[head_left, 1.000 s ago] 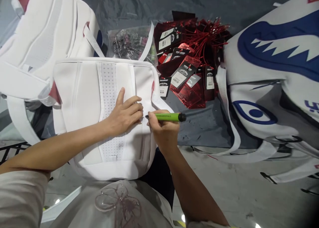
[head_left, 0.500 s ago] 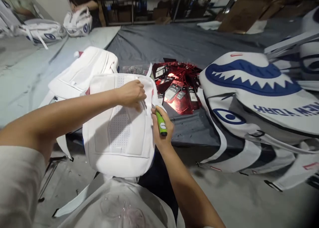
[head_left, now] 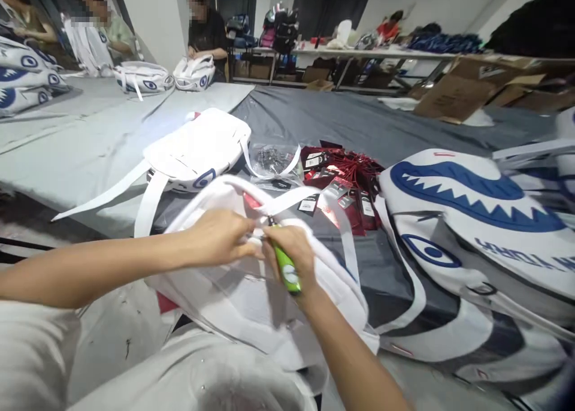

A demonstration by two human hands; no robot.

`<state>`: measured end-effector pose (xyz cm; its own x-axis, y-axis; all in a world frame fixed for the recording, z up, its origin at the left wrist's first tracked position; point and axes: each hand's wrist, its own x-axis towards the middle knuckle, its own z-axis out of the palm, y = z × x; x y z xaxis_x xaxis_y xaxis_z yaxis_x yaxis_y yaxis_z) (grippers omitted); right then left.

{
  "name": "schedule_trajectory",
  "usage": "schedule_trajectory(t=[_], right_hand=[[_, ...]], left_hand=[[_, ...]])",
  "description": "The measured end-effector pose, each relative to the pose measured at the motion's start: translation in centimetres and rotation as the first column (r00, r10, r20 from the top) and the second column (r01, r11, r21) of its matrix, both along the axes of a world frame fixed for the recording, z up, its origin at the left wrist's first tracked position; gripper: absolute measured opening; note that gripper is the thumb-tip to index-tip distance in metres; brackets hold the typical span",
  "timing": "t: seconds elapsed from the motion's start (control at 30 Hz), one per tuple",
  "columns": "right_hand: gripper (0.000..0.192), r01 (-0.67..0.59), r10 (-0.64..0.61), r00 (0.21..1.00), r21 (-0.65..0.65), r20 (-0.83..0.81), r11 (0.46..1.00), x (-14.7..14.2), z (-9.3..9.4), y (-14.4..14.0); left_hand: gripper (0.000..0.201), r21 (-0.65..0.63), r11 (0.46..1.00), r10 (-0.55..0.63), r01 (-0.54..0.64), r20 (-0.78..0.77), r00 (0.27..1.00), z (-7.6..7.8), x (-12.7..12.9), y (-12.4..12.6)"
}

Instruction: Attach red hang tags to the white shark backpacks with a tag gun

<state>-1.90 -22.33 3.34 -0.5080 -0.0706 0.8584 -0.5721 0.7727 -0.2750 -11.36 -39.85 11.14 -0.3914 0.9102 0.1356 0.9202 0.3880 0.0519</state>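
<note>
You've got a white backpack (head_left: pixel 251 303) in front of you, right at the near edge of the grey table, tipped so its top faces up toward you. It's plain white padded fabric with a bit of red showing near the top opening, and its white straps trail off to the right. The green marker (head_left: pixel 284 268) is short and chunky, angled with its dark tip up against the bag's top edge.

Hands (head_left: pixel 256 246) on white backpack (head_left: pixel 251 303)
</note>
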Motion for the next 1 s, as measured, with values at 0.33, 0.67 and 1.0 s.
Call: schedule_trajectory(t=[0.33, 0.67, 1.0], right_hand=[[0.03, 0.012, -0.006, 0.99, -0.036, 0.143, 0.999, -2.3, -6.2, -0.5], [0.024, -0.019, 0.017, 0.933, 0.002, 0.359, 1.0, -1.0, -6.9, 1.4], [0.035, 0.154, 0.029, 0.77, -0.23, 0.638, 0.961, -1.5, -7.1, 2.7]], left_hand=[[0.098, -0.016, 0.998, 0.053, -0.055, -0.091, 0.994, -6.1, -8.2, 2.0], [0.122, -0.234, 0.972, 0.003, -0.018, -0.065, 0.998, -8.7, -9.6, 6.0], [0.11, -0.285, 0.957, 0.011, -0.06, -0.173, 0.985, -9.4, -8.2, 6.1]])
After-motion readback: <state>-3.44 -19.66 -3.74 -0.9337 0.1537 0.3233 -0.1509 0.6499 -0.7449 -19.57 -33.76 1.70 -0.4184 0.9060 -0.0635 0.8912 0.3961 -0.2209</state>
